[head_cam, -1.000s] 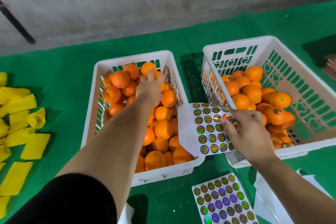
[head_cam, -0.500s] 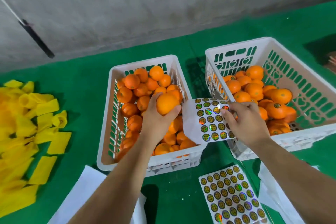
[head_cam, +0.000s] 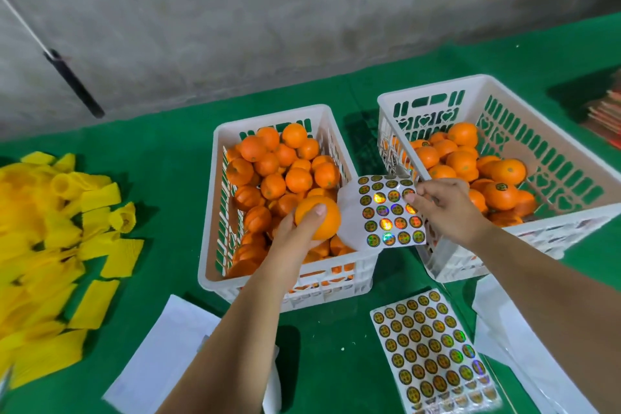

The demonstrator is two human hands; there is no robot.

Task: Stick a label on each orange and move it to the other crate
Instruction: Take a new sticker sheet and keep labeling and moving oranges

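Note:
My left hand point(head_cam: 295, 235) grips one orange point(head_cam: 321, 217) above the near right corner of the left white crate point(head_cam: 210, 245), which is full of oranges. My right hand point(head_cam: 450, 212) pinches the upper right part of a sticker sheet point(head_cam: 389, 212) with round holographic labels, held between the two crates. The sheet sits right beside the held orange. The right white crate point(head_cam: 571, 218) holds several oranges, one with a dark round label point(head_cam: 501, 186) on top.
A second label sheet point(head_cam: 433, 349) lies flat on the green table in front of the crates. White backing papers lie at the near left point(head_cam: 158, 356) and near right point(head_cam: 497, 323). A pile of yellow foam sleeves point(head_cam: 50, 245) covers the left side.
My left hand lifted an orange out of the far part of the left crate and brought it near and right, next to the sticker sheet. My right hand stayed on the sheet.

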